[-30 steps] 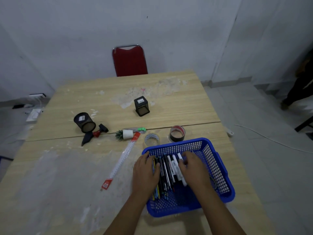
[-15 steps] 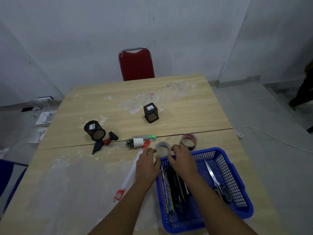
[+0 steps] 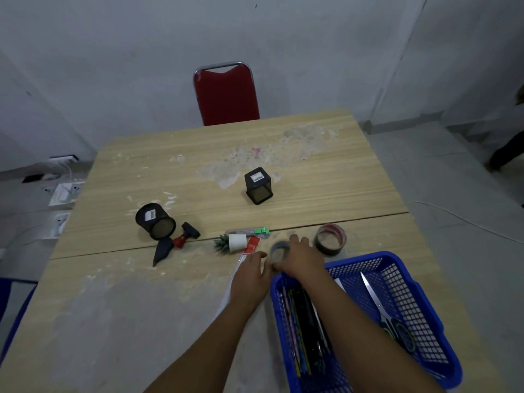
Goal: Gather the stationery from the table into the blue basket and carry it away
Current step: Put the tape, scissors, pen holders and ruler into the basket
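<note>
1. Right hand [image 3: 301, 258] reaches past the far-left corner of the blue basket [image 3: 425, 316] and covers the small tape roll [image 3: 277, 250]; fingers lie over the roll's near right side, but whether they grasp it I cannot tell.
2. Left hand [image 3: 249, 275] lies flat on the ruler [image 3: 247, 252], fingers relaxed and stretched, gripping nothing, thumb tip just beside the right hand.
3. Basket sits at the table's [image 3: 170, 293] near right, holding a row of pens [image 3: 300, 324] along its left side and scissors [image 3: 382, 307] on its right.
4. Brown tape roll [image 3: 330, 239] stands on the table just beyond the basket, right of the right hand.
5. Toy pineapple [image 3: 231, 241] lies on its side left of the ruler's red end, with a green-tipped cutter [image 3: 249, 231] just beyond it.
6. Round black holder [image 3: 154, 221] lies tipped over at the left, a red-and-black tool [image 3: 177, 242] beside it.
7. Square black holder [image 3: 258, 185] stands farther back, centre.
8. Red chair [image 3: 226, 95] at the table's far edge.
</note>
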